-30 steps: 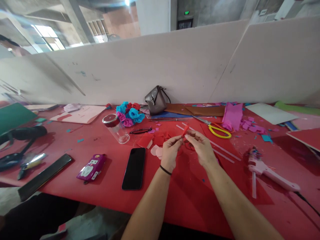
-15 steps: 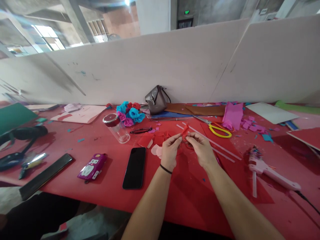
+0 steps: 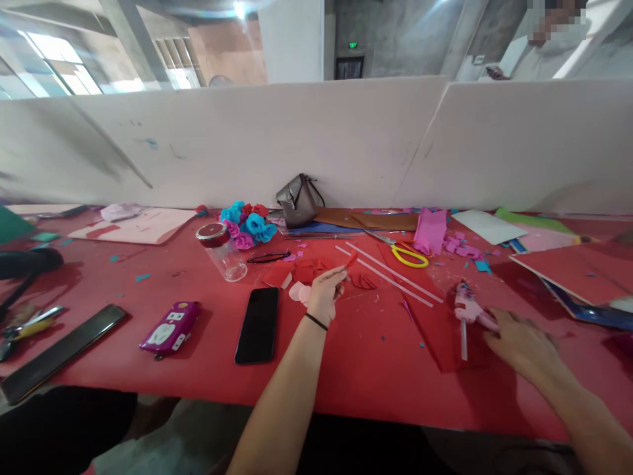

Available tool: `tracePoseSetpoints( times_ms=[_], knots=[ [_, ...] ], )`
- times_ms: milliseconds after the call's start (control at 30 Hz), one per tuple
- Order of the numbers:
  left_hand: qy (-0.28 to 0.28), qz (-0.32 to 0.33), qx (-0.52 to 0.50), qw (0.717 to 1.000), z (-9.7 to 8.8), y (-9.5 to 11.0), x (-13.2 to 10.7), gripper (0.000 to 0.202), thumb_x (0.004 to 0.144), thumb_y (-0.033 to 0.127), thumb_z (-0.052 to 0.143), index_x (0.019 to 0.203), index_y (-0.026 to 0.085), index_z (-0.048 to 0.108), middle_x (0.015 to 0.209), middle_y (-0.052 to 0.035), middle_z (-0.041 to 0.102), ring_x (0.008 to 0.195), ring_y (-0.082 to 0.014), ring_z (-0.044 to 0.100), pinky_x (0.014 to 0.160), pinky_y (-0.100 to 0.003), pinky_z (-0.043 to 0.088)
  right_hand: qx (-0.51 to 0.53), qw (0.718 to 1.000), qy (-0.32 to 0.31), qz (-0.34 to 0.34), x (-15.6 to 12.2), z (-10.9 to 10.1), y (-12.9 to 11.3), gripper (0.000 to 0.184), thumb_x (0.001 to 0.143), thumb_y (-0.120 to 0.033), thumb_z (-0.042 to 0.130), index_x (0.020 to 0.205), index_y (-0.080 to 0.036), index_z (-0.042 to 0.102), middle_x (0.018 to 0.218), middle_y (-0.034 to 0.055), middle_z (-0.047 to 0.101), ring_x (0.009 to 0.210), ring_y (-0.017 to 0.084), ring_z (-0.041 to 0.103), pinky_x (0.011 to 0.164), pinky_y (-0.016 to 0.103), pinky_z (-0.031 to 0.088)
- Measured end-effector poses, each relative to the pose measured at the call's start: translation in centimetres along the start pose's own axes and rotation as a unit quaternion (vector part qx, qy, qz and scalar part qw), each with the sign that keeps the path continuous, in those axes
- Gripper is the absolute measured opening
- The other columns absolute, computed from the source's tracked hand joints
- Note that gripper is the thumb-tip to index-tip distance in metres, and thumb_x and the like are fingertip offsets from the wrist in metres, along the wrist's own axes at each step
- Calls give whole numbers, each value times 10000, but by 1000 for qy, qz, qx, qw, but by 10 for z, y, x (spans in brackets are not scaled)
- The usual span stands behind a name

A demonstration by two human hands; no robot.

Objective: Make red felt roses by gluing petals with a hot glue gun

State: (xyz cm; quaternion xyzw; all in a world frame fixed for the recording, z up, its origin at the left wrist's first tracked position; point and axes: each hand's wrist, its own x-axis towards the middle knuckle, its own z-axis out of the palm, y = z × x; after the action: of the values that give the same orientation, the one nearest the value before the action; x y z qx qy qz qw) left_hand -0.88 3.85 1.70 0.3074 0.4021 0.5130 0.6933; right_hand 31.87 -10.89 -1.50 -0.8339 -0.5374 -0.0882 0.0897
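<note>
My left hand (image 3: 325, 295) is pinched on a small rolled red paper piece (image 3: 350, 259) above the red table (image 3: 208, 369). Cut red paper petals (image 3: 363, 280) lie just to its right. My right hand (image 3: 519, 343) rests on the handle of the pink glue gun (image 3: 469, 310) at the right, fingers curled over it. Two white glue sticks (image 3: 390, 272) lie between the hands. Yellow-handled scissors (image 3: 408, 254) lie behind them.
A black phone (image 3: 257, 324), a purple device (image 3: 169, 326), a clear jar (image 3: 222, 251), blue and pink paper flowers (image 3: 250, 226), a brown bag (image 3: 297, 200), a black ruler (image 3: 62, 349) and pink paper scraps (image 3: 430, 231) lie about. White partition (image 3: 346, 145) stands behind; another person beyond it.
My right hand left the red paper piece and moved right onto the glue gun. My left hand keeps the piece. The camera has turned slightly right.
</note>
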Motion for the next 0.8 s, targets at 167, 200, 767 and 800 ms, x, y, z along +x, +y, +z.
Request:
tracePoseSetpoints(
  times_ms=[167, 200, 767, 800],
  knots=[
    [-30, 27, 97, 994, 3, 6, -14, 191, 575, 208, 717, 732, 98, 714, 536, -7, 601, 395, -27, 365, 419, -201, 218, -2, 997, -69, -27, 4, -31, -26, 288, 706, -186, 511, 981, -162, 596, 811, 189, 669, 662, 312, 635, 575, 370, 378],
    [-32, 28, 114, 993, 2, 7, -20, 173, 590, 206, 703, 728, 102, 714, 526, -4, 596, 391, -28, 355, 419, -201, 218, 19, 998, -58, -16, 2, -40, -29, 251, 733, -211, 508, 967, -166, 587, 800, 189, 664, 639, 300, 628, 557, 363, 363],
    [5, 17, 459, 888, -10, -30, -84, 169, 619, 93, 597, 594, 204, 722, 510, -17, 635, 593, -148, 583, 594, -227, 414, 426, 885, -181, -53, -100, -57, -120, 435, 777, -629, 503, 817, -216, 630, 555, 5, 569, 532, 182, 524, 557, 313, 437],
    [6, 16, 460, 888, -10, -31, -82, 169, 617, 96, 596, 604, 204, 725, 517, -20, 642, 595, -150, 585, 594, -228, 415, 436, 880, -182, -54, -98, -56, -124, 442, 774, -635, 502, 819, -213, 627, 533, -2, 553, 511, 179, 515, 539, 309, 431]
  ],
)
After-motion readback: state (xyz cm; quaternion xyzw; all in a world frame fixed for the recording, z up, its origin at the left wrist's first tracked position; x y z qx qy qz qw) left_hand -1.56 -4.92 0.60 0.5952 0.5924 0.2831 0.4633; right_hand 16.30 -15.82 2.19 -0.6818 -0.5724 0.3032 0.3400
